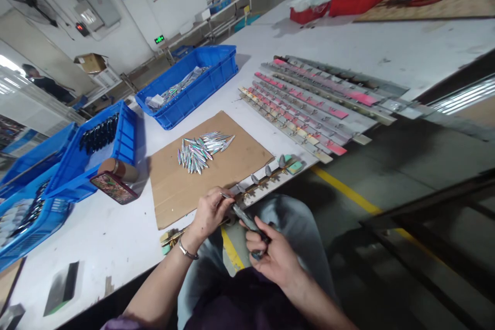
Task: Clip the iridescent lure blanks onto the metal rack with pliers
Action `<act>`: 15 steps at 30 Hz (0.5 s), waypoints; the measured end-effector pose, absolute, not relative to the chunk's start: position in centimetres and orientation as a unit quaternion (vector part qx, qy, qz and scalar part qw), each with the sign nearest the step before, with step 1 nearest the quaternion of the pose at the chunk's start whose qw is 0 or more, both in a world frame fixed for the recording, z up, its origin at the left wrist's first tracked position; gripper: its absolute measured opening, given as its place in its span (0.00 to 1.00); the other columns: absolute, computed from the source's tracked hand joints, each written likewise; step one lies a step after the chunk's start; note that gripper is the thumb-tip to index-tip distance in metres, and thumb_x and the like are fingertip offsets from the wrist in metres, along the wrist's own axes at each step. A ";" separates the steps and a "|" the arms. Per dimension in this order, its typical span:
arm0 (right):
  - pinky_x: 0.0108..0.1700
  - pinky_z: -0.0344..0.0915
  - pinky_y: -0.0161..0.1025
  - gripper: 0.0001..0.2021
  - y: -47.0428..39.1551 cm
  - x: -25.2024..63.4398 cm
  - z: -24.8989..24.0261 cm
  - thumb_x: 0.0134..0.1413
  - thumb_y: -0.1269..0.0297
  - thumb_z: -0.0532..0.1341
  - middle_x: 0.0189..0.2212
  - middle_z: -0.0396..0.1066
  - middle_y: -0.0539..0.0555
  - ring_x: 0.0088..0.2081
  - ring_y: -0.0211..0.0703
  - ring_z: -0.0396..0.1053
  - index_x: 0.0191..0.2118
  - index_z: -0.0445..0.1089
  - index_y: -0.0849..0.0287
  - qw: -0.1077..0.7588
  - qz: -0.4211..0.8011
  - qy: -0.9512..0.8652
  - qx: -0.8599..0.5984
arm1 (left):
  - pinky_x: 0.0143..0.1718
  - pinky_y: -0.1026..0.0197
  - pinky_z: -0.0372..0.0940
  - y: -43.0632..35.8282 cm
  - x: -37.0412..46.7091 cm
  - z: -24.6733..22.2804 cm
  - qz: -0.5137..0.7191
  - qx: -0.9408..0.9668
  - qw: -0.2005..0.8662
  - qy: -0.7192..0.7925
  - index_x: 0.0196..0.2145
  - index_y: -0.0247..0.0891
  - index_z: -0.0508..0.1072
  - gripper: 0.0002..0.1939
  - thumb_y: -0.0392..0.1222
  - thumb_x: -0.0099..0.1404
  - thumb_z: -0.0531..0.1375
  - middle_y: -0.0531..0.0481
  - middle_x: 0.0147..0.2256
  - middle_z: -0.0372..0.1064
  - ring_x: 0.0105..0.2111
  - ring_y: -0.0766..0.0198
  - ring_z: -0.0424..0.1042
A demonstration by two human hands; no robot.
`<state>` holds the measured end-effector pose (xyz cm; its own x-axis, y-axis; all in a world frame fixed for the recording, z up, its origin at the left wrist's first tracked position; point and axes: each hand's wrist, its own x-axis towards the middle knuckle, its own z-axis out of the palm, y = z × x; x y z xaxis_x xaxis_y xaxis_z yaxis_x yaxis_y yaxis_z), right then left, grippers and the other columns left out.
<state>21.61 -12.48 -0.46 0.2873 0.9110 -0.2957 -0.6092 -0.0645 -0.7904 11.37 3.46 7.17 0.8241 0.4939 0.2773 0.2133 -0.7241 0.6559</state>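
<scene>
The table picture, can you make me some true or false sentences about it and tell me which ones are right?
1. The shiny pieces lie on the cardboard sheet. True.
2. The metal band is on the right wrist. False: the metal band is on the left wrist.
3. The right hand grips a pliers-like tool. True.
4. The phone lies flat. False: the phone is propped up at a tilt.
5. The bin just beyond the cardboard is yellow. False: that bin is blue.
6. A wall fan shows at the top left. True.
</scene>
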 end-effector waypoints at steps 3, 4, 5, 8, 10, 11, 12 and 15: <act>0.23 0.52 0.33 0.27 -12.4 21.5 -0.7 0.58 0.35 0.57 0.18 0.56 0.44 0.18 0.36 0.53 0.39 0.73 0.57 0.665 0.617 -0.108 -0.406 | 0.44 0.59 0.69 3.3 11.4 7.3 0.213 0.906 0.310 0.195 0.41 0.39 0.75 0.14 0.49 0.75 0.54 0.44 0.37 0.76 0.39 0.61 0.75; 0.25 0.56 0.34 0.25 -12.6 21.6 -0.5 0.59 0.37 0.58 0.19 0.61 0.46 0.20 0.37 0.58 0.41 0.72 0.57 0.663 0.587 -0.122 -0.448 | 0.44 0.59 0.69 3.3 11.4 7.4 0.214 0.907 0.309 0.192 0.41 0.39 0.75 0.14 0.49 0.75 0.54 0.44 0.37 0.76 0.39 0.60 0.75; 0.28 0.59 0.37 0.23 -12.9 21.9 -0.2 0.61 0.40 0.58 0.22 0.66 0.50 0.23 0.40 0.63 0.42 0.72 0.56 0.653 0.525 -0.170 -0.519 | 0.44 0.59 0.69 3.2 11.4 7.4 0.216 0.907 0.307 0.190 0.41 0.38 0.75 0.14 0.48 0.75 0.54 0.44 0.37 0.76 0.39 0.60 0.75; 0.39 0.63 0.43 0.15 -13.7 22.6 0.7 0.66 0.53 0.56 0.34 0.75 0.58 0.36 0.51 0.72 0.50 0.72 0.55 0.531 0.250 -0.391 -0.709 | 0.43 0.59 0.68 3.3 11.4 7.3 0.213 0.910 0.301 0.191 0.41 0.39 0.75 0.13 0.48 0.75 0.54 0.44 0.37 0.75 0.39 0.60 0.75; 0.38 0.61 0.44 0.15 -13.8 22.7 1.2 0.66 0.61 0.53 0.35 0.75 0.60 0.37 0.53 0.72 0.52 0.73 0.55 0.431 0.140 -0.478 -0.752 | 0.43 0.59 0.68 3.3 11.4 7.2 0.209 0.911 0.300 0.192 0.41 0.39 0.75 0.14 0.48 0.76 0.54 0.44 0.36 0.75 0.38 0.60 0.75; 0.36 0.60 0.44 0.15 -13.7 22.7 1.3 0.66 0.62 0.53 0.33 0.75 0.60 0.35 0.52 0.72 0.52 0.73 0.56 0.411 0.132 -0.488 -0.759 | 0.43 0.59 0.68 3.4 11.4 7.1 0.209 0.911 0.300 0.192 0.41 0.39 0.75 0.14 0.48 0.76 0.54 0.44 0.36 0.75 0.38 0.60 0.75; 0.34 0.60 0.43 0.15 -13.5 22.5 1.2 0.65 0.61 0.54 0.32 0.74 0.59 0.33 0.51 0.71 0.52 0.72 0.56 0.420 0.156 -0.476 -0.757 | 0.43 0.59 0.67 3.4 11.4 7.1 0.209 0.911 0.299 0.191 0.41 0.39 0.75 0.14 0.49 0.76 0.53 0.44 0.36 0.75 0.38 0.60 0.74; 0.28 0.56 0.38 0.16 -12.7 21.9 0.5 0.62 0.49 0.59 0.24 0.69 0.52 0.24 0.44 0.64 0.46 0.70 0.55 0.579 0.383 -0.319 -0.646 | 0.41 0.59 0.66 3.3 11.3 7.1 0.206 0.915 0.290 0.189 0.41 0.39 0.75 0.14 0.48 0.76 0.53 0.45 0.34 0.74 0.36 0.60 0.73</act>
<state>21.91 -12.69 0.46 0.5042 0.8544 -0.1257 -0.0310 -0.1275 -0.9914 11.28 3.34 7.05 0.8439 0.4656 0.2666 0.2272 -0.7603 0.6086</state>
